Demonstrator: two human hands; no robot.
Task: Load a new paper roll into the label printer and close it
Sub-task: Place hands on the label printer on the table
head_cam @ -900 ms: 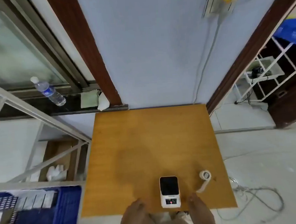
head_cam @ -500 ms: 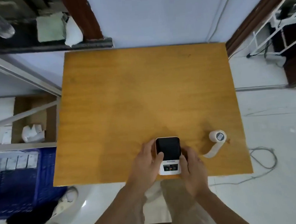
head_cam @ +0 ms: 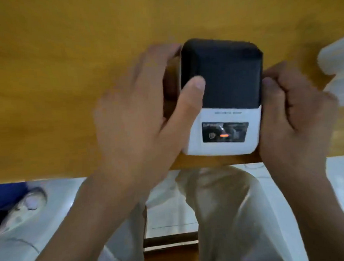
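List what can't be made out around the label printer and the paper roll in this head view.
- Label printer, head view: lid latch and left side hidden by the left hand; panel text blurred.
- Paper roll: cut off by the right edge, smeared by motion.
- Right hand: its grip on the printer's right side is hidden behind its own knuckles.

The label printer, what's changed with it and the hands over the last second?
Both hands came up from the table's near edge and took hold of the label printer: left hand on its left side, thumb on the dark lid, right hand against its right side. The printer stays closed on the table; the paper roll lies untouched at right.
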